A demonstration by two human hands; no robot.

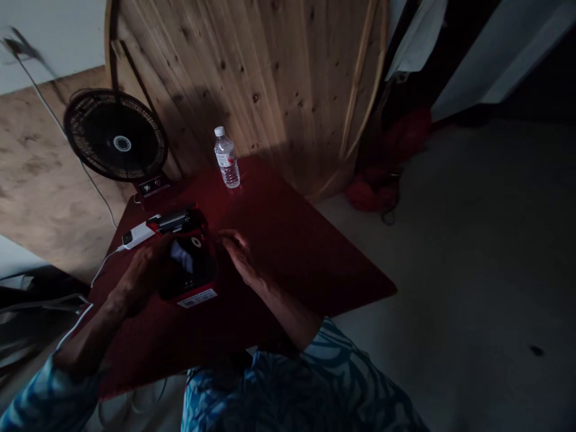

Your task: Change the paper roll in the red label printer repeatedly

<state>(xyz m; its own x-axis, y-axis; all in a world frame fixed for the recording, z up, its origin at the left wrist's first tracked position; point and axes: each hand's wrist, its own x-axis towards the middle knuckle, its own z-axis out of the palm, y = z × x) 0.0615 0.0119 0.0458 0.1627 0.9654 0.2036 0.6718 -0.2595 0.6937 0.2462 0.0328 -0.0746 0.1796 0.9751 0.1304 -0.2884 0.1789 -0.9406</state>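
Note:
A red box [215,279] with a dark upper face and a white label [197,298] on its near side sits on the table. A pale ring-shaped mark and a bluish sheen show on that dark face. My left hand [150,261] lies at the box's left side; its fingers are lost in shadow, so what they hold cannot be made out. Close by the box's right edge is my right hand [238,255], its fingers stretched towards the box, with no held thing visible. Just behind the box lies a white device [138,234] with a cable, beside a dark cylindrical part [174,221].
The dark red table [288,240] carries a clear water bottle [227,159] and a black fan [117,141] at the back. A large wooden panel [270,72] leans behind it. A white cable [74,330] runs along the left edge. Red bags [375,189] lie on the floor.

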